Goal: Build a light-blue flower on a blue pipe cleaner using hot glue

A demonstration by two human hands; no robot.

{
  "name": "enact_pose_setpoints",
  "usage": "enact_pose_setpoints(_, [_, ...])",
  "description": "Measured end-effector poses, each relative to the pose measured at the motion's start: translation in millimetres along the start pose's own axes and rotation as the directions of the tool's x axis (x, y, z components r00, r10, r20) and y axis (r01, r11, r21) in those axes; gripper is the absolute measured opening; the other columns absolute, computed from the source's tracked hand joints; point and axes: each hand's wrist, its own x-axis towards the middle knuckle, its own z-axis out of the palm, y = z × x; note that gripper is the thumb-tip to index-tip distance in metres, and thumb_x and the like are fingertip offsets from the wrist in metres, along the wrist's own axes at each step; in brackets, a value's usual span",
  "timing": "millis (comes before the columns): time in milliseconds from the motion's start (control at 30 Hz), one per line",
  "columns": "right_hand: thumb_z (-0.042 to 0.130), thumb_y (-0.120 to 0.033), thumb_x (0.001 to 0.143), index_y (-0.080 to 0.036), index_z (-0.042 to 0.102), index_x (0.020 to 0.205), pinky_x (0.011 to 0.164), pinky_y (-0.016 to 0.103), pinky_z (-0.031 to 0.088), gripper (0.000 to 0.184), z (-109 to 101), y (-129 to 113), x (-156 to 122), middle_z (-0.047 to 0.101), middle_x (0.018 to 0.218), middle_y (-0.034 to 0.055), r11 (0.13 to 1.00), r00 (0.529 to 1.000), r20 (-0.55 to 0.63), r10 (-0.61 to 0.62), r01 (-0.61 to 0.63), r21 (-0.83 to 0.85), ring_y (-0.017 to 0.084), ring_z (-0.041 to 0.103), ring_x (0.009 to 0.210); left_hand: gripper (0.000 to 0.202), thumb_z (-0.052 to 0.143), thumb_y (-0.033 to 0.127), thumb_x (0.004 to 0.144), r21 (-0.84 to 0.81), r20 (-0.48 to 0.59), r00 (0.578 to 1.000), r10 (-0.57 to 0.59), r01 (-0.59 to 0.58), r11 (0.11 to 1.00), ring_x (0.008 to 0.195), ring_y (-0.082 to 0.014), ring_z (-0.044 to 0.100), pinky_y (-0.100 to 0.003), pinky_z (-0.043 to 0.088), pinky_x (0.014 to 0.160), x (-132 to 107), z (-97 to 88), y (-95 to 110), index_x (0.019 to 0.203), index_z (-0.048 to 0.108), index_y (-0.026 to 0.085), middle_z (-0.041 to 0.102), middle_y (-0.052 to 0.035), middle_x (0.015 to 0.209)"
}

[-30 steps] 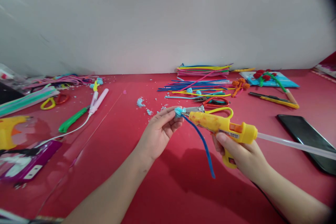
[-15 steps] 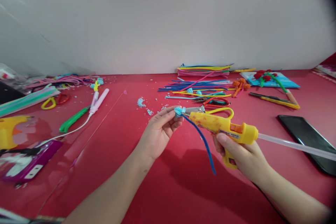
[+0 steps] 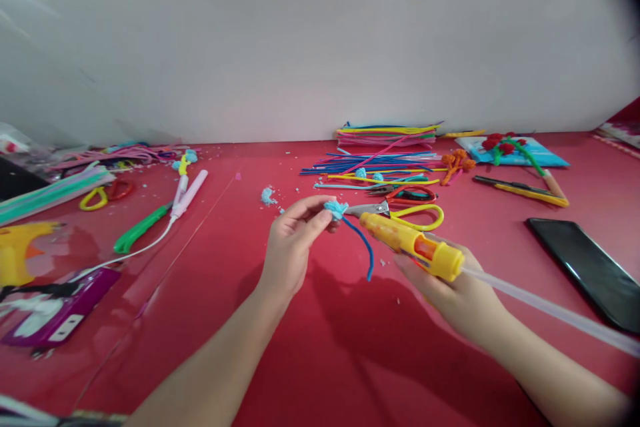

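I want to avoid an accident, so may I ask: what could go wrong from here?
The glue gun in the right hand points toward the left hand; if it is hot, a slip might burn the fingers.

The scissors lie with blades toward the left hand, which could perhaps brush them.

The blue stem hangs from the light blue piece and might come loose if poorly joined.

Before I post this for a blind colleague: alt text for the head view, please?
Left hand pinches a fluffy light-blue piece with a blue stem; right hand holds a yellow glue gun above a red table. Scissors, pipe cleaners and a phone lie around.
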Motion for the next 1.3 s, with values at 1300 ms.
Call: enact_pose_setpoints(1300, [0.051, -0.028, 0.089, -0.019, 0.064, 0.093, 0.067, 0.025, 0.052, 0.017, -18.6, 9.7, 23.1, 0.07, 0.078, 0.0011, 1.0, 0.999, 0.051, 0.013, -0.014, 0.014, 0.014, 0.068, 0.069, 0.014, 0.078, 0.017, 0.068, -0.185, 0.23, 0.859, -0.458, 0.5, 0.846, 0.058, -0.0104, 0.066, -0.018, 0.053, 0.058, -11.6, 10.1, -21.7, 0.081, 0.076, 0.014, 0.072, -0.0036, 0.071])
